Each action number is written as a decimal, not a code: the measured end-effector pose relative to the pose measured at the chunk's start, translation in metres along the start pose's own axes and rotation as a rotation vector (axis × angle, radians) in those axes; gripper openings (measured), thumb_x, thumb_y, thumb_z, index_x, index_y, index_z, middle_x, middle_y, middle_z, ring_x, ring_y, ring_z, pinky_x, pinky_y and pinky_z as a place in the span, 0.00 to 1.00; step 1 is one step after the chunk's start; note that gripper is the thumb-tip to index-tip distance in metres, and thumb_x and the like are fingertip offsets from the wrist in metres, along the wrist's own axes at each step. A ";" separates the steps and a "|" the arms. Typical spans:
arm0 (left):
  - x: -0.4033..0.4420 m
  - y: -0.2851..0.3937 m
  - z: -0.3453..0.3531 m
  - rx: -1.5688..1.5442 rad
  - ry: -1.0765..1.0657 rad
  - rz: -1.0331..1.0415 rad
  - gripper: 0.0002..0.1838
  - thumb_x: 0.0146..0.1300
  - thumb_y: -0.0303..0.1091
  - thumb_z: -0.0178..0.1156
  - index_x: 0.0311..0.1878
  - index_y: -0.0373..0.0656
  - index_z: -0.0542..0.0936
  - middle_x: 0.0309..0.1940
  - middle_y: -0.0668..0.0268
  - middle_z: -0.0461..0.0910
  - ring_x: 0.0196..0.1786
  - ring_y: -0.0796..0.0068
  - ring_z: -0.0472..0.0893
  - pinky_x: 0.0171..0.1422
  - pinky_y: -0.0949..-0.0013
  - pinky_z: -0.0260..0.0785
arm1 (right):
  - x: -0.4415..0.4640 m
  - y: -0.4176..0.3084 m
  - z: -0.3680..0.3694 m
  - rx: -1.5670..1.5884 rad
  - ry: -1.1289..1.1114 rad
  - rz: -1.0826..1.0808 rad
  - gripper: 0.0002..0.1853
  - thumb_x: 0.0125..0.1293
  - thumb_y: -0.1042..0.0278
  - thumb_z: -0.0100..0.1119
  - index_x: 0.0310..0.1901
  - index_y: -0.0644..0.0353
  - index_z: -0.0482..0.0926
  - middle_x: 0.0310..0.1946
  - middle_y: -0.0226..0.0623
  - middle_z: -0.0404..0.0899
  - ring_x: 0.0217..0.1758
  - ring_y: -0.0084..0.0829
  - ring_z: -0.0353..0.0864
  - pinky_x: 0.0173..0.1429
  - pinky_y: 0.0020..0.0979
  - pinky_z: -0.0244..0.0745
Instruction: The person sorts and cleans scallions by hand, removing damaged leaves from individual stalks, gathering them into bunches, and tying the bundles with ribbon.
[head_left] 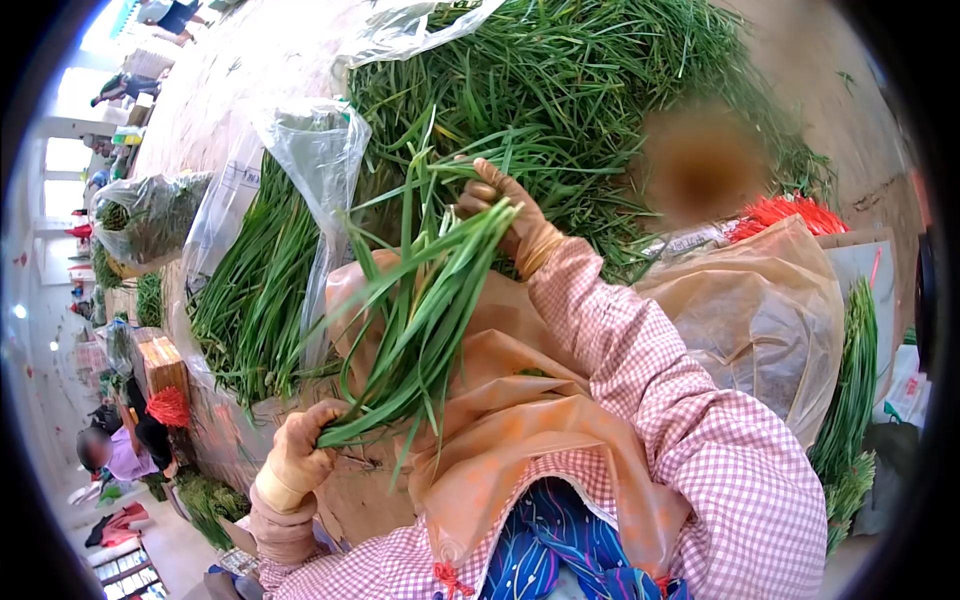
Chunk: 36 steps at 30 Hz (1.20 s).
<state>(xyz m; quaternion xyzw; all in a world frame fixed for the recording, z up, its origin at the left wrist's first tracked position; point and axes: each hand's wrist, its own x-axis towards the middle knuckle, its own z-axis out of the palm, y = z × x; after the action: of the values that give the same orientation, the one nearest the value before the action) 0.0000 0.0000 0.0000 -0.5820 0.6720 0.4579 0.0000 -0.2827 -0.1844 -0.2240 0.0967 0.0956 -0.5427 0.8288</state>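
Note:
My left hand [299, 452], in a pale glove, is closed around one end of a bunch of garlic chives [425, 325]. The bunch slants up across my lap, over an orange-brown plastic apron [540, 425]. My right hand [508, 212], in a brown glove, is closed at the upper end of the bunch, with a few loose blades running past its fingers. Just beyond it spreads a big heap of loose garlic chives [540, 85]. On the left, more chives [262, 280] lie in a clear plastic bag [325, 165].
Red ties [790, 213] lie at the right near a brownish plastic sheet [765, 330]. Long chives [850, 370] stand beyond it. Leftward are another filled bag [150, 225], a cardboard box [162, 365], a red bundle [168, 407] and a seated person [135, 440].

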 end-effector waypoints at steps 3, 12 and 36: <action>-0.009 -0.006 -0.008 0.006 0.115 0.155 0.12 0.55 0.26 0.53 0.44 0.36 0.76 0.27 0.59 0.80 0.30 0.65 0.80 0.36 0.71 0.70 | -0.005 -0.010 -0.005 -0.480 0.356 -0.054 0.13 0.66 0.61 0.58 0.28 0.56 0.71 0.12 0.26 0.59 0.12 0.23 0.56 0.19 0.30 0.55; -0.006 -0.020 -0.004 0.002 0.224 0.172 0.11 0.60 0.31 0.57 0.43 0.35 0.77 0.30 0.58 0.81 0.31 0.66 0.80 0.37 0.71 0.70 | -0.036 -0.175 -0.003 -2.003 0.873 -0.335 0.23 0.63 0.53 0.59 0.52 0.62 0.77 0.47 0.45 0.80 0.51 0.38 0.78 0.55 0.35 0.71; -0.012 -0.031 0.024 0.115 0.312 0.164 0.09 0.56 0.24 0.57 0.42 0.36 0.78 0.31 0.58 0.83 0.32 0.68 0.83 0.39 0.72 0.72 | -0.074 -0.064 -0.041 -1.993 0.555 -0.650 0.15 0.69 0.55 0.49 0.42 0.60 0.74 0.31 0.54 0.77 0.36 0.57 0.75 0.40 0.45 0.71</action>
<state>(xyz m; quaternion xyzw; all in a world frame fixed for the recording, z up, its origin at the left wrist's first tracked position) 0.0155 0.0272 -0.0269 -0.5883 0.7342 0.3213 -0.1081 -0.3730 -0.1337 -0.2473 -0.5307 0.6987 -0.3739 0.3007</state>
